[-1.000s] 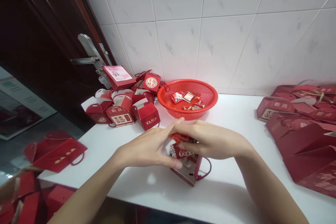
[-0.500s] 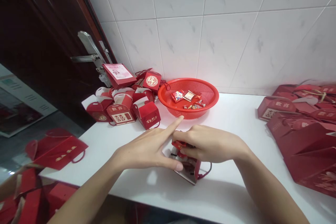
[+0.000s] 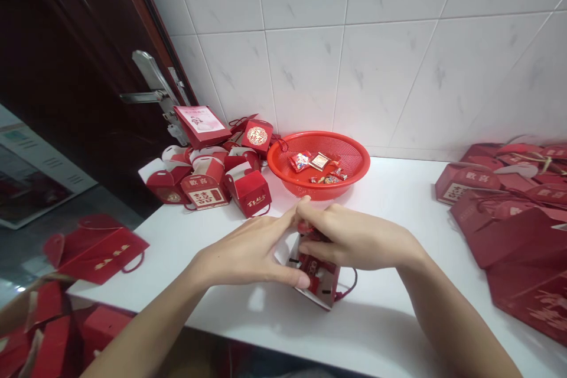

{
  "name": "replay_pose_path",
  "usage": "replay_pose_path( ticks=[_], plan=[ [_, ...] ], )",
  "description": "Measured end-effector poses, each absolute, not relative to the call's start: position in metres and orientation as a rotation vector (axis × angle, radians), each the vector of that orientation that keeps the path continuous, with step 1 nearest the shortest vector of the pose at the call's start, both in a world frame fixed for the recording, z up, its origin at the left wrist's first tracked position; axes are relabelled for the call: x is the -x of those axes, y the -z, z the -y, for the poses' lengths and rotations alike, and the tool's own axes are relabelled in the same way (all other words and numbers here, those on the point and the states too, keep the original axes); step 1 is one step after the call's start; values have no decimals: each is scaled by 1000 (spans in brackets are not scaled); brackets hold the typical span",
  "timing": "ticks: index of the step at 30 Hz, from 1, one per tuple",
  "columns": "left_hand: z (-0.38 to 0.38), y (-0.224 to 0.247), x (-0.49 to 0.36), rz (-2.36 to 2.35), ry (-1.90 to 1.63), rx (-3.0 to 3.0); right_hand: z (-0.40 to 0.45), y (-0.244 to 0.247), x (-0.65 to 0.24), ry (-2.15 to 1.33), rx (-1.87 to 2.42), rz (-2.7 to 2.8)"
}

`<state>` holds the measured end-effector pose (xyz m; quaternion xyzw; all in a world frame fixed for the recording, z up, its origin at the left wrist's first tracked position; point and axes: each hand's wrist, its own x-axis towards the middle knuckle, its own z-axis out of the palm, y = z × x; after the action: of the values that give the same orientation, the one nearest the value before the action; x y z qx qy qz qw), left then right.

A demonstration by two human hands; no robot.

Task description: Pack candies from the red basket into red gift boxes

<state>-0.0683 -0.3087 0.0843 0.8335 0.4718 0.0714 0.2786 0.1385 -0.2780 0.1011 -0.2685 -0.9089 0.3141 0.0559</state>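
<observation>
A small red box (image 3: 325,296) with its top open lies on the white table, with a dark red cord at its right side. Red wrapped sweets (image 3: 313,271) show inside it. My left hand (image 3: 252,251) is at the box's left side, thumb on the near edge and fingers along the far side. From the right, my right hand (image 3: 354,236) reaches over the opening with bent fingers, pinching a red packet (image 3: 305,227) that is partly hidden. Behind my hands stands a red mesh basket (image 3: 316,190) holding several wrapped sweets (image 3: 319,160).
Several small red boxes (image 3: 206,189) stand at the back left of the white table (image 3: 381,331). One open red box (image 3: 100,251) sits at the left edge. More red boxes (image 3: 522,236) are piled at the right. Lower left, a container holds red boxes (image 3: 53,336).
My right hand's fingers have shifted slightly up and left, uncovering more of the box's inside and a red sweet there. My left hand has stayed nearly in place.
</observation>
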Motion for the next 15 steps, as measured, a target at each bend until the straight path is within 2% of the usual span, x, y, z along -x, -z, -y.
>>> replay_pose_path(
  ticks=[8, 15],
  plan=[
    [311, -81, 69, -1343, -168, -2226, 272, -93, -135, -1116, 771, 2839],
    [312, -82, 68, -1360, -142, -2250, 271, -97, -146, -1048, 759, 2916]
  ],
)
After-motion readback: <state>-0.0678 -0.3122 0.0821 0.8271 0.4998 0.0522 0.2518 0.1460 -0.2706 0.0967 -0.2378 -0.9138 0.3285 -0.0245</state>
